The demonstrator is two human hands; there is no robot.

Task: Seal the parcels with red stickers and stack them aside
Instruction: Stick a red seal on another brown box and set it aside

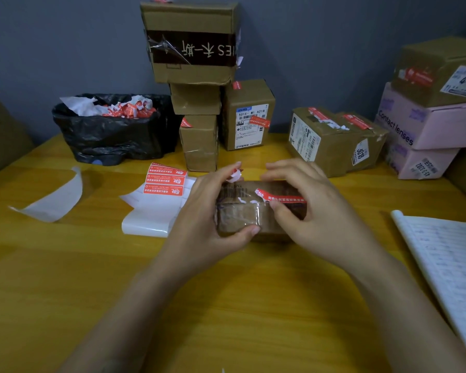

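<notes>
A small brown parcel (242, 214) wrapped in clear tape sits between both hands above the yellow table (226, 305). My left hand (205, 211) grips its left end, thumb on the near face, with a torn red-and-white scrap (234, 175) at its fingertips. My right hand (307, 208) holds the right end, its thumb pressing a red sticker (283, 197) onto the parcel's top. A sheet with three red stickers (166, 180) lies just left of the parcel on white backing paper.
A black bin bag (113, 130) full of sticker scraps stands at the back left. Stacked brown parcels (199, 103) rise at the back centre, more brown and pink boxes (425, 125) at the right. An open notebook (452, 270) lies at the right edge, loose backing paper (54, 203) at the left.
</notes>
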